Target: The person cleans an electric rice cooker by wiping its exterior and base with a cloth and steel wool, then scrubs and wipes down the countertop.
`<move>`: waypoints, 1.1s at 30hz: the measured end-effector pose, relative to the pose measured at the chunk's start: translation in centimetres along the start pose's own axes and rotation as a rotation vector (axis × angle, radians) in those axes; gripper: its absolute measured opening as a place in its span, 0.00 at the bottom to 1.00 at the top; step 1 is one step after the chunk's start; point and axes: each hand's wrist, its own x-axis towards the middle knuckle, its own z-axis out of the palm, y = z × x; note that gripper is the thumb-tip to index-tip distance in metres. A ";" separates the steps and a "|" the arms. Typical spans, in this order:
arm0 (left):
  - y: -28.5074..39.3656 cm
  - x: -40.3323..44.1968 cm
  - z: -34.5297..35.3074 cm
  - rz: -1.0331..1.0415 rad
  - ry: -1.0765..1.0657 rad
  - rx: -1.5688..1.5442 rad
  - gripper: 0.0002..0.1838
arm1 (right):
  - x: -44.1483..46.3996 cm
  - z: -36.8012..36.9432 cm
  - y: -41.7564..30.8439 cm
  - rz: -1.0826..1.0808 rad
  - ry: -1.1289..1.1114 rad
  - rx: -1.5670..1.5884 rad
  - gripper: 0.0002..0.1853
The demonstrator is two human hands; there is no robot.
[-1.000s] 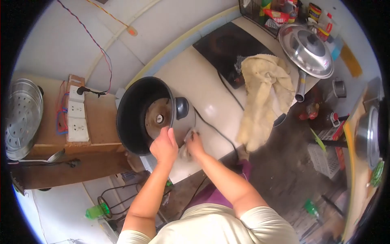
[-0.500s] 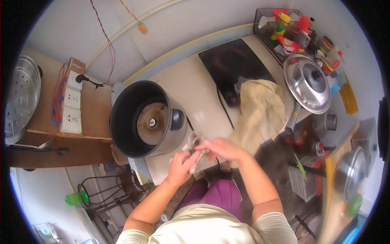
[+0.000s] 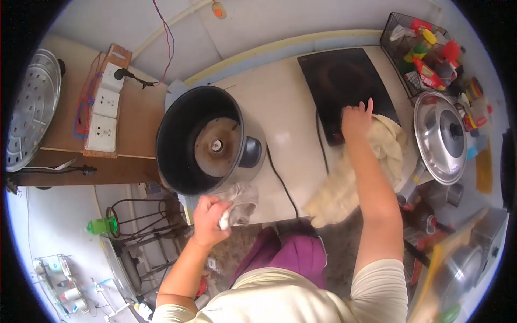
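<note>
Bunched in left hand (image 3: 211,219): grey rag (image 3: 243,198), beside rice cooker (image 3: 180,145) on bench (image 3: 285,102). Right hand (image 3: 357,121): at beige towel (image 3: 389,148), partly on induction cooktop (image 3: 342,72); cannot tell grip. Seemingly best: gather towel whole, clear of cord (image 3: 322,144).

right fingers (image 3: 350,113) and beige cloth (image 3: 389,144) partly hide the black cooktop (image 3: 342,75).

– Where could you pass?
– Over the bare tabletop (image 3: 288,116) between the cooker shell (image 3: 182,148) and the black hob (image 3: 342,75); two cords (image 3: 282,180) run there.
– What blocks you?
– The cooker shell stands ahead of my left grip (image 3: 212,216); right of my right grip (image 3: 357,123) come the tan cloth (image 3: 389,144), then the lidded pan (image 3: 430,129).
</note>
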 end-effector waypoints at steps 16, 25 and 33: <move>-5.1 5.7 -1.2 0.214 -0.511 -0.163 0.15 | -14.6 4.5 -18.2 0.027 0.224 1.363 0.17; -6.4 6.6 -0.7 0.188 -0.728 -0.167 0.16 | -21.1 6.9 -27.6 0.242 0.421 1.534 0.12; -6.7 6.9 -0.6 0.251 -0.734 -0.165 0.16 | -17.8 8.2 -28.2 0.458 0.459 1.468 0.08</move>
